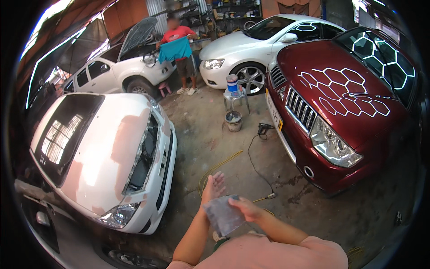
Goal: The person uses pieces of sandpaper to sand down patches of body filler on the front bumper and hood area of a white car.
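Note:
My right hand (248,209) pinches a thin, grey, roughly square sheet (224,216) by its upper right edge, thumb on top. Whether it is sandpaper, plastic or cloth, I cannot tell. Just left of it, my left hand (213,187) is held up with its fingers stretched out. The sheet hangs in front of that wrist and covers part of it. Both hands are over the concrete floor, close to my body.
A white car (107,148) with pinkish patches stands left, a dark red one (331,89) right. Between them are a yellow cord (224,160), a black corded tool (265,129), a bucket (234,122) and a stool (242,95). Farther back, a person (178,33) holds a teal cloth (175,49).

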### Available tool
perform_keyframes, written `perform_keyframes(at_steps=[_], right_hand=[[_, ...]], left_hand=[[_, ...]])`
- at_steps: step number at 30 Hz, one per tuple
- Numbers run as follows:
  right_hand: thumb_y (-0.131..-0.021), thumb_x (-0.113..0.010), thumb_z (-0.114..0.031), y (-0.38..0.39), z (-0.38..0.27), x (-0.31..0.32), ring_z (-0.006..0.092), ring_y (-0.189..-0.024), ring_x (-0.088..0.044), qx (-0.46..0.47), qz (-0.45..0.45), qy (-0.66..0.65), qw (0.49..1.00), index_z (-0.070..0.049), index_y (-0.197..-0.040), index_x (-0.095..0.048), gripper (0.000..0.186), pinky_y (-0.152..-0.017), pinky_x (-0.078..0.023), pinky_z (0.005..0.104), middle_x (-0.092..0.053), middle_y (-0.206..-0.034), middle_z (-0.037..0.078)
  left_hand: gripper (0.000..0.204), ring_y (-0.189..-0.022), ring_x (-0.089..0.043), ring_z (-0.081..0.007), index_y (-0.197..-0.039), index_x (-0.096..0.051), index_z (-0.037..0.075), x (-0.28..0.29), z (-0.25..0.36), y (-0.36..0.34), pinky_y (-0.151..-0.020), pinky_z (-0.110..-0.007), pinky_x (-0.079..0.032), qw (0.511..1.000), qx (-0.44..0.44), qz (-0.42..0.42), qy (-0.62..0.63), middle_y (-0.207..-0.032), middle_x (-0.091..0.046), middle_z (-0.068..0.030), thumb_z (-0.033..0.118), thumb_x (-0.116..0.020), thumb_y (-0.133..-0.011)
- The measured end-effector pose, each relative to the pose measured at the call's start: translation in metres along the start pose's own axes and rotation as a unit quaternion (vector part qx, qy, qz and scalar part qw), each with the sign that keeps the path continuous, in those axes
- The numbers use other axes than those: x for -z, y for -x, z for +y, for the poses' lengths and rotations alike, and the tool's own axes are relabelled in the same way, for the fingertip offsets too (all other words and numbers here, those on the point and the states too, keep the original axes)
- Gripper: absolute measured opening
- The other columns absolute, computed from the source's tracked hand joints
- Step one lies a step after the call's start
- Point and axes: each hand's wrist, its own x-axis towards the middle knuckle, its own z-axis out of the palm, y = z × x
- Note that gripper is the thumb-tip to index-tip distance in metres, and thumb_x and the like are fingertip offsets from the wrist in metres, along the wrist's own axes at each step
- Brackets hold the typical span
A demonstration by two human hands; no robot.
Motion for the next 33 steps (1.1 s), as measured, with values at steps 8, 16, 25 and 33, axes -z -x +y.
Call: perform_keyframes(at_steps=[8, 16, 25, 33], right_hand=[[-0.105, -0.056, -0.031, 0.012, 0.010, -0.046, 0.0155, -0.132, -0.046, 0.123, -0.061, 0.070, 0.988, 0.000, -0.156, -0.031, 0.065, -0.114, -0.033, 0.0325, -0.051, -0.144, 0.008], [-0.106, -0.055, -0.031, 0.025, 0.010, -0.040, 0.0137, -0.126, -0.050, 0.123, -0.083, 0.033, 0.988, 0.001, -0.153, -0.036, 0.060, -0.109, -0.037, 0.0312, -0.054, -0.138, 0.006], [-0.103, -0.060, -0.028, 0.024, 0.003, -0.024, 0.0124, -0.115, -0.055, 0.092, -0.097, 0.038, 0.990, -0.001, -0.142, -0.049, 0.048, -0.102, -0.043, 0.0309, -0.060, -0.127, 0.003], [-0.102, -0.060, -0.029, 0.038, 0.000, -0.015, 0.0134, -0.112, -0.058, 0.050, -0.017, 0.065, 0.997, -0.003, -0.133, -0.058, 0.040, -0.098, -0.046, 0.0314, -0.062, -0.124, 0.005]], left_hand=[[0.052, -0.130, -0.053, -0.0265, -0.135, -0.056, 0.001, -0.039, 0.033, 0.021, -0.107, -0.044, -0.041, 0.958, -0.206, 0.117, -0.159, -0.138, -0.058, -0.0146, 0.041, -0.035, -0.109], [0.049, -0.129, -0.053, -0.0272, -0.132, -0.057, -0.002, -0.074, 0.030, 0.038, -0.108, -0.041, -0.039, 0.946, -0.257, 0.131, -0.149, -0.136, -0.059, -0.0166, 0.036, -0.038, -0.109], [0.041, -0.130, -0.053, -0.0285, -0.129, -0.060, -0.004, -0.058, 0.023, 0.035, -0.113, -0.038, -0.035, 0.870, -0.381, 0.070, -0.304, -0.138, -0.059, -0.0190, 0.026, -0.049, -0.104], [0.057, -0.137, -0.047, -0.0306, -0.139, -0.055, 0.000, -0.007, 0.035, 0.028, -0.114, -0.042, -0.034, 0.959, -0.113, -0.023, -0.258, -0.144, -0.054, -0.0198, 0.044, -0.045, -0.105]])
